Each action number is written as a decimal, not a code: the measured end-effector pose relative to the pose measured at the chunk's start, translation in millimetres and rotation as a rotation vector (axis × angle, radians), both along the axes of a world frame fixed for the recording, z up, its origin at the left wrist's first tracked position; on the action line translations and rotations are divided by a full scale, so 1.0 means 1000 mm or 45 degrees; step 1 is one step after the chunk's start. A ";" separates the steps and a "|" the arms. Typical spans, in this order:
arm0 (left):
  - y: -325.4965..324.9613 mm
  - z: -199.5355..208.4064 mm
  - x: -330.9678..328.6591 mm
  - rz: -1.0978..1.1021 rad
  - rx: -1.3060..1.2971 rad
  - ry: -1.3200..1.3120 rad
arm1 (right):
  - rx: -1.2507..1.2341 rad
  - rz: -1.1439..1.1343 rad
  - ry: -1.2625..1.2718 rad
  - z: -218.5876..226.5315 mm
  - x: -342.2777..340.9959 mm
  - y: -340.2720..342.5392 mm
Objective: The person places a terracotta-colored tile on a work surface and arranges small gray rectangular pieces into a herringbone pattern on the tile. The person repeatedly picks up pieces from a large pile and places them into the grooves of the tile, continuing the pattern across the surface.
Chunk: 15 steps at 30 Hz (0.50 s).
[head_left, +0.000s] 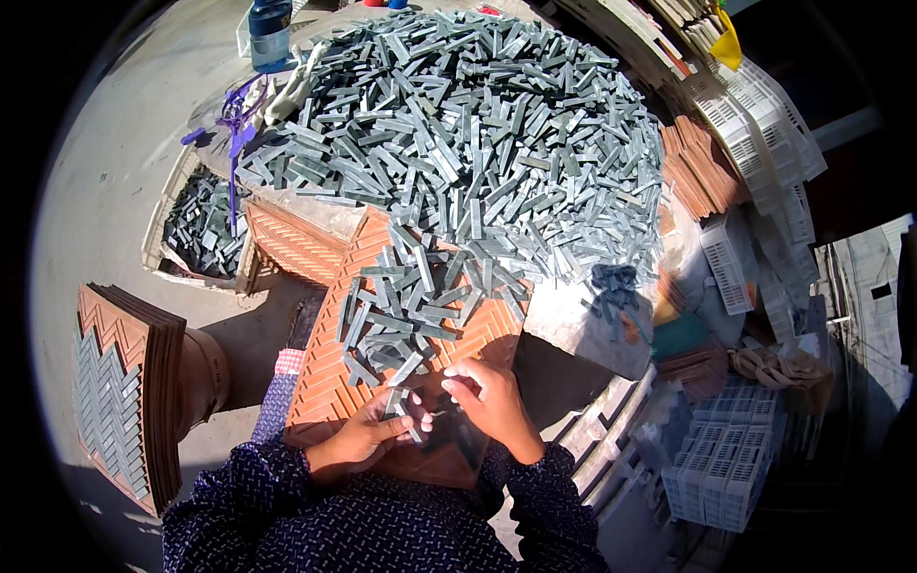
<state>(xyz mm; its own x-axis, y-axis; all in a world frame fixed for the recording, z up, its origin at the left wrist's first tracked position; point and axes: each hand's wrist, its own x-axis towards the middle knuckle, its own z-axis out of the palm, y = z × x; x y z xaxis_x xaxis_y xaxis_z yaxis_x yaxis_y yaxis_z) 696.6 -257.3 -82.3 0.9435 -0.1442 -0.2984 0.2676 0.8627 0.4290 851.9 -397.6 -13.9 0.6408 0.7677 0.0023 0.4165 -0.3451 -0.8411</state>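
A few small grey-green, stone-like strips (398, 401) sit in the left hand (368, 432), its fingers curled and thumb pressing to keep hold of them, above the near part of the tray. Just to the right, the right hand (485, 393) has its thumb and index finger drawn nearly together; whether a strip is pinched there I cannot tell. Beneath both lies an orange-brown rectangular tray with moulded herringbone grooves (317, 384), a loose pile of grey-green strips (406, 307) covering its far middle. The held strips could slip if the left fingers loosen, and the loose pile could slide toward the lap or off an edge if the tray tips or is knocked. Beyond it, a broad heap of grey-green strips (468, 143) might spill onto the tray if disturbed where the two meet. To the left stands a stack of orange-brown trays, the top one partly filled with strips (110, 411). The left fingers and palm hide parts of the held strips, so their exact number is unclear; deep shadow blurs the tray's near end, and its support is out of sight.
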 end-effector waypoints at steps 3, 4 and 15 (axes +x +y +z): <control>-0.001 -0.006 -0.005 -0.109 -0.039 0.036 | -0.065 -0.434 -0.404 -0.047 0.049 0.009; -0.002 -0.008 -0.007 -0.126 -0.031 0.049 | -0.132 -0.536 -0.281 -0.054 0.059 0.016; 0.028 0.009 -0.009 0.131 -0.259 0.291 | 0.070 -0.124 0.651 -0.021 0.004 0.025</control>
<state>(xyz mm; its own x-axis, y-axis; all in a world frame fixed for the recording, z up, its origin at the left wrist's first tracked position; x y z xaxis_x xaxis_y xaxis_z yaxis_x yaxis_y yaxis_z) 687.8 -228.8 -73.7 0.8682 -0.1298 -0.4790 0.2439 0.9522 0.1840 856.1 -372.2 -34.5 0.6388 0.7122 -0.2910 -0.0840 -0.3115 -0.9465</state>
